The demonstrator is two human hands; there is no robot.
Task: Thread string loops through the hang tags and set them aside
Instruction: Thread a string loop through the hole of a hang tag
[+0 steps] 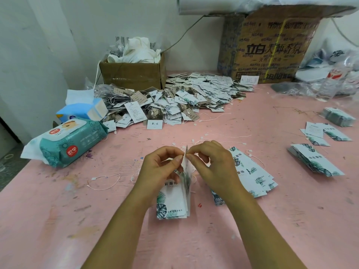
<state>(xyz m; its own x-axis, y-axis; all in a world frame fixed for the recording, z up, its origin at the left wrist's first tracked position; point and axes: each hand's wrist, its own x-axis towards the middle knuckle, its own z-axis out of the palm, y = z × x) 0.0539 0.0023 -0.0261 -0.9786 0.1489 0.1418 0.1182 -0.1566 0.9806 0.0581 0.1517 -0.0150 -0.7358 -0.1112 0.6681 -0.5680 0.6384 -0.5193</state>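
Near the front edge of the pink bench (77, 220), a person is standing a stack of hang tags (172, 200) on its lower edge, midway along. The left hand (157, 167) is gripping the stack's upper part, its fingers (174, 159) curling round the cards. The right hand (211, 164) is pinching the top corner, fingers (194, 157) pressed together. Whether a string tip is already caught between them is too small to tell.

Loose string loops (229, 135) are lying just beyond the hands, and a fanned row of tags (252, 175) is waiting just to the right. A heap of strung tags (184, 100) is spreading along the far edge.

The risk appears to be sitting in the grip. If the left hand is loosening, the cards are likely to be splaying and their holes slipping out of line. The thin string would then be snagging on one card or missing others. A hard tug could also be dragging the neighbouring loops into a tangle.
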